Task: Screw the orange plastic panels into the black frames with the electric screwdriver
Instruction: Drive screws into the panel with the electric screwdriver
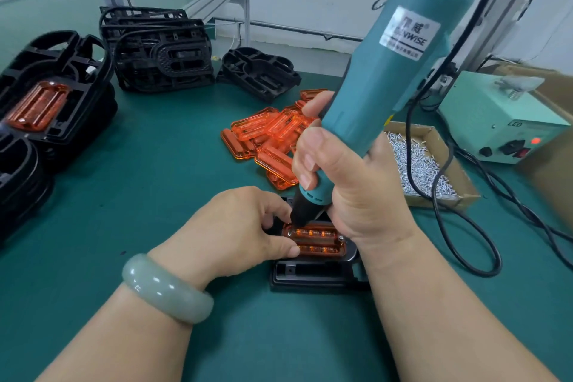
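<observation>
Table (pixel 155 180): one green mat, with open room left of your work and on the near side.

Black frames: three stacks plus two singles.
- Left stack (pixel 52 93) has an orange panel fitted in its top frame.
- A second stack (pixel 18 183) is cut off at the left edge.
- The back stack (pixel 155 53) is behind them; layers in the stacks can't be counted.
- A single frame (pixel 257 71) lies flat beside the back stack.
- The work frame (pixel 316 276) is in front of you, with its far half hidden under your hands.

One power box (pixel 496 124) sits far right with its red light on. One screw box (pixel 421 164) is just behind your right wrist, with far too many screws to count.

One screwdriver (pixel 403 56) is tilted, with its top cut off by the picture edge. Its cable (pixel 483 257) loops on the mat right of the work frame, so that side is tight.

Loose panels (pixel 266 136): roughly a dozen, overlapping, so no exact count. The pile is just behind your right hand.

Your right hand (pixel 344 183) is wrapped round the lower screwdriver body. Your left hand (pixel 235 232) steadies the orange panel (pixel 319 242), which is seated in the work frame. The thumb is on its near left corner and the fingers are curled at the far left corner.

The screwdriver nose is down on that far left corner, but I can't make out the bit tip. One screw head (pixel 341 238) shows at the panel's right end.
</observation>
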Tool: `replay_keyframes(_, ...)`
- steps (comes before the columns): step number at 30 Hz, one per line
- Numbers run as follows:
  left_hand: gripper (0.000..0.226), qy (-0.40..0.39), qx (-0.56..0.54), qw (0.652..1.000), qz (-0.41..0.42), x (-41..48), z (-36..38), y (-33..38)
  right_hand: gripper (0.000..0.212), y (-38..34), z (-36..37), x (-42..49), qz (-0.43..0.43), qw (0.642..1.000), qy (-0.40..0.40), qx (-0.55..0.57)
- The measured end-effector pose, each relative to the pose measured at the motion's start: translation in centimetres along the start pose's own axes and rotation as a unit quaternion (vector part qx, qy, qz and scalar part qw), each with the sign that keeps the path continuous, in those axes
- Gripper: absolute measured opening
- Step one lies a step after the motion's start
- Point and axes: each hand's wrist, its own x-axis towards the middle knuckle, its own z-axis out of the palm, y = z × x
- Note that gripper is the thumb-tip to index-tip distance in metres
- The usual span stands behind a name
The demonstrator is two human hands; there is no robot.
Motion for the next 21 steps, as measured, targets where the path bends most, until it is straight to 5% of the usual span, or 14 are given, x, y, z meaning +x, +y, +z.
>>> replay_keyframes(7, 0.031, 0.004, 0.008, 1.000, -0.006, -0.03, -0.08, 0.14, 0.028, 0.39, 0.21, 0.00, -0.020, 1.000, -0.002, -0.014)
replay_keyframes(21, 0.027, -0.009, 0.007, 1.000, -0.022, 0.04, -0.09, 0.35, 0.016, 0.25, -0.16, -0.49, -0.036, 0.999, 0.022, -0.013)
